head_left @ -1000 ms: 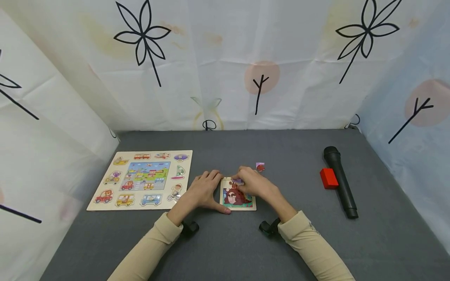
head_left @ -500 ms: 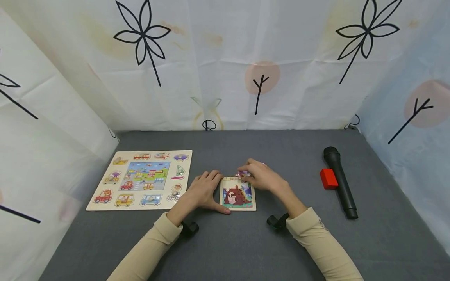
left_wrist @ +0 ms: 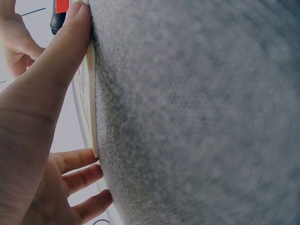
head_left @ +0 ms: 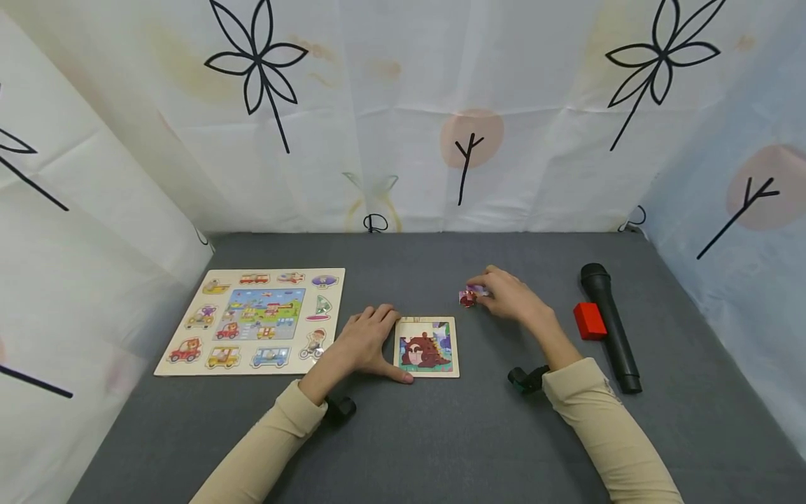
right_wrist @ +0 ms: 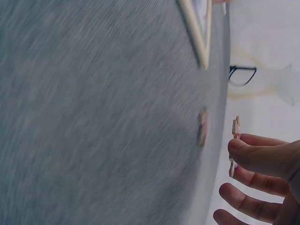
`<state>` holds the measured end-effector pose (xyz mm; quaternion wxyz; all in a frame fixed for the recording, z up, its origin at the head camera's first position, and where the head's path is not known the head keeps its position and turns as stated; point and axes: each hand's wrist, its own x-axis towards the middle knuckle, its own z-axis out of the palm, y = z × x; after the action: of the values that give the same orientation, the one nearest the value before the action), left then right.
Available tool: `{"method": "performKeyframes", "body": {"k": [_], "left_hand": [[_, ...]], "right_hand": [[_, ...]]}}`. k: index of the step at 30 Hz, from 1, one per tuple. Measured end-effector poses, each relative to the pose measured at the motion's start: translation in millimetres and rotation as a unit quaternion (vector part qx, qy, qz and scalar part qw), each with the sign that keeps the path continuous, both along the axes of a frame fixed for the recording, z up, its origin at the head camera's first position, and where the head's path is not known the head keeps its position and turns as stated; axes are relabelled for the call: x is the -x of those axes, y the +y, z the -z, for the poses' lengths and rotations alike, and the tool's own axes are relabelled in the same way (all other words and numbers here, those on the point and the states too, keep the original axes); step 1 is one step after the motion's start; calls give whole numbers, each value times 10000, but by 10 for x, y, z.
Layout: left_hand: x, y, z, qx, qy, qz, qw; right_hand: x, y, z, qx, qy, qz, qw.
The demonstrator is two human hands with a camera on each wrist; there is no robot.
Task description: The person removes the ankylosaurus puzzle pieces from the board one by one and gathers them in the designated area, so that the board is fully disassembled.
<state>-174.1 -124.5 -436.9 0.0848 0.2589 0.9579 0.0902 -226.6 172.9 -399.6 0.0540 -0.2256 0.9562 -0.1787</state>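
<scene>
A small square jigsaw puzzle [head_left: 425, 353] with a reddish-brown animal picture lies in its wooden frame [head_left: 456, 350] mid-table. My left hand [head_left: 366, 344] spreads along the frame's left side, thumb touching the near edge. In the left wrist view the index fingertip [left_wrist: 89, 154] touches a corner of the frame [left_wrist: 93, 108]. To the right and farther back, my right hand [head_left: 506, 294] pinches a purple puzzle piece [right_wrist: 236, 126] between thumb and fingers, above the table. Close by on the table lies another piece with a red patch [head_left: 467, 299].
At the left lies a large wooden vehicle puzzle board [head_left: 252, 364]. A black microphone [head_left: 617, 343] lies at the right, with a red block [head_left: 589, 320] against it. Patterned cloth walls [head_left: 403, 140] bound the grey table [head_left: 441, 448].
My right hand has lifted the purple piece out of the puzzle's upper part and carried it right and away, beside the loose piece. The left hand stays at the frame.
</scene>
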Motion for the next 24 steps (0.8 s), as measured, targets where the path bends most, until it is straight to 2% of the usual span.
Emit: {"method": "performKeyframes", "body": {"k": [5, 12, 24], "left_hand": [[-3, -7, 2, -4, -3, -4, 10000], [-13, -18, 9, 39, -14, -37, 10000], [2, 4, 6, 43, -20, -37, 10000]], "right_hand": [[26, 97, 51, -78, -147, 184, 9997], [54, 165, 109, -225, -218, 181, 9993], [30, 219, 118, -238, -328, 266, 9988]]}}
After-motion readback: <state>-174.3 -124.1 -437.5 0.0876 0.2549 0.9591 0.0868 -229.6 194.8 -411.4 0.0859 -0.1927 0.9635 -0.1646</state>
